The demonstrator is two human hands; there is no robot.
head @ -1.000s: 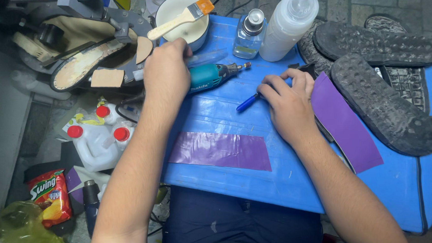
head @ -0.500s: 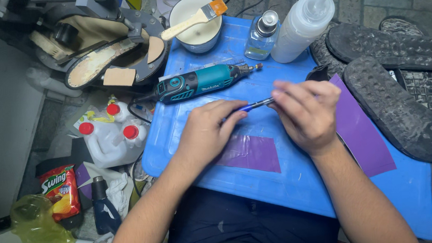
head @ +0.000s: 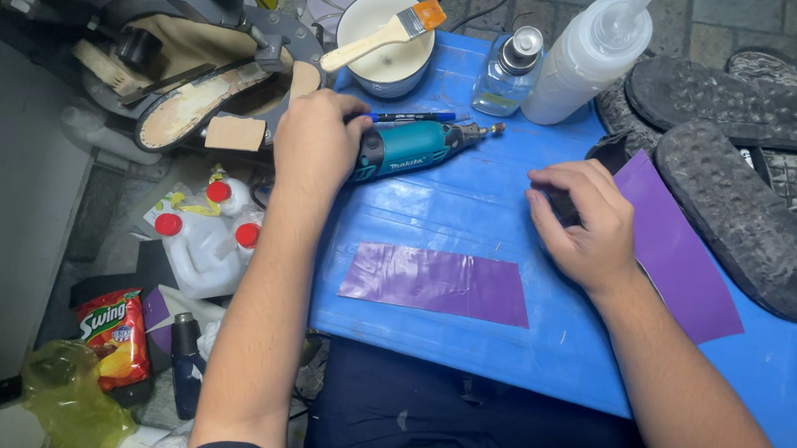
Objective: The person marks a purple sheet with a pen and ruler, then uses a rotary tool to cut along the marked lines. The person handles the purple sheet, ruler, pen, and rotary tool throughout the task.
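The left hand [head: 317,142] lies on the rear end of the teal rotary tool [head: 413,149], and its grip is closed around the tool body. The tool rests on the blue surface [head: 471,211] with its tip pointing away from this hand, toward the clear small bottle [head: 506,73]. A blue pen [head: 408,117] lies just beyond the fingers, touching or almost touching the tool.

The right hand [head: 585,223] rests on the surface with the fingers curled together over the near edge of a large purple sheet [head: 672,246]. Whether they pinch something small, one cannot tell.

The step in hand seems to be picking up the tool. A smaller purple strip [head: 433,281] lies flat between the two hands, nearer to the body, and no hand touches it.

For the next move, the left grip probably must lift the tool clear of the pen and bring it toward the strip. There is open room in the middle of the surface. Beyond the left hand stand a white bowl [head: 381,70] with a brush [head: 384,36] and a white squeeze bottle [head: 590,55], so a wide swing there could knock them. Dark shoe soles [head: 743,215] crowd the side right of the right hand.
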